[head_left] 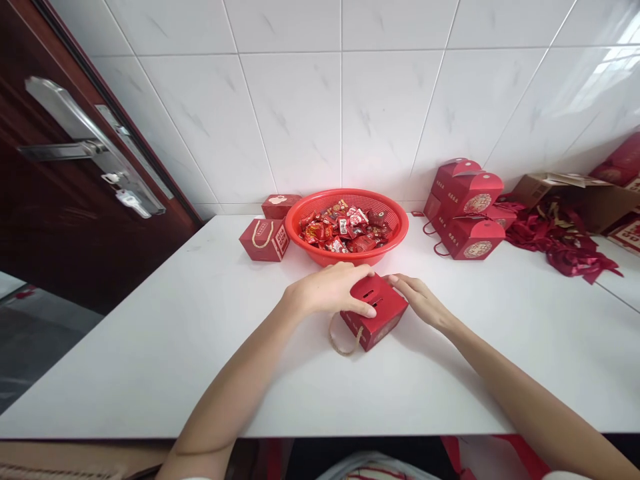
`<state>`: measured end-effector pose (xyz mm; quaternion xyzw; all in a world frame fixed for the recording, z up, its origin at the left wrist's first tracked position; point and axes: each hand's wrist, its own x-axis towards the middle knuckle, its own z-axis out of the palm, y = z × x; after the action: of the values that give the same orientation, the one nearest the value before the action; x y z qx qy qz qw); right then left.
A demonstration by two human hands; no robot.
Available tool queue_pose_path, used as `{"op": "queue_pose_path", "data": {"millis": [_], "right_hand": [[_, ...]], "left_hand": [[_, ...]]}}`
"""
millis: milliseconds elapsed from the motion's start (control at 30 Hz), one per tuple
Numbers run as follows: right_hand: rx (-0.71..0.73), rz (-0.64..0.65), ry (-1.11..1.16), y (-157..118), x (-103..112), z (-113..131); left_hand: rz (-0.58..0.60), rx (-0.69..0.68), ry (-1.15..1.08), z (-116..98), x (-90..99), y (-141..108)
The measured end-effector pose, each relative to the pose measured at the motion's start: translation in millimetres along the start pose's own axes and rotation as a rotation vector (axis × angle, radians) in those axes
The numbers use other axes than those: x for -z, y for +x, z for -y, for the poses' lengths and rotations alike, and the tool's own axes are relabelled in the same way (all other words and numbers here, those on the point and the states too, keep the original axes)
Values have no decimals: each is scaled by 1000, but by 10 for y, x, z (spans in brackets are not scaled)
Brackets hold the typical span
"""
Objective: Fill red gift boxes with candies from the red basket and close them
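A small red gift box (pixel 381 312) with slots in its top and a twisted rope handle (pixel 345 347) sits on the white table between my hands. My left hand (pixel 340 291) grips it from the left, thumb on the top near the slots and fingers along the far side. With its fingers against the far right edge, my right hand (pixel 419 299) steadies the same box; some fingertips are hidden behind it. Just beyond stands a red plastic basket (pixel 347 259) holding many red-wrapped candies (pixel 345 227).
Two red boxes, the nearer with a rope handle (pixel 265 241), stand left of the basket. Stacked red boxes (pixel 473 220), dark red ribbons (pixel 565 250) and an open cardboard box (pixel 575 193) lie right. A tiled wall (pixel 310 120) bounds the table behind; a door (pixel 50 213) stands left.
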<state>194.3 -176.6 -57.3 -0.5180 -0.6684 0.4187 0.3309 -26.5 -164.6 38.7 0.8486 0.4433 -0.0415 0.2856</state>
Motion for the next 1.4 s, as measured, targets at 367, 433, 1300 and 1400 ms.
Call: {"op": "queue_pose_path", "data": {"millis": [367,433,1300,1400], "right_hand": [[203,-184,463,-64,493,275],[229,-203,471,-105,513,362],[289,-654,130,-541,438,499],[251,-880,209,-603,948,305]], "left_hand": [[-63,-22,-155,59,-30,107],[-114,0,-181,23,-19,89],[-374,-533,-771,-290,-93,-207],[-556,-504,-651,-185,3,-155]]}}
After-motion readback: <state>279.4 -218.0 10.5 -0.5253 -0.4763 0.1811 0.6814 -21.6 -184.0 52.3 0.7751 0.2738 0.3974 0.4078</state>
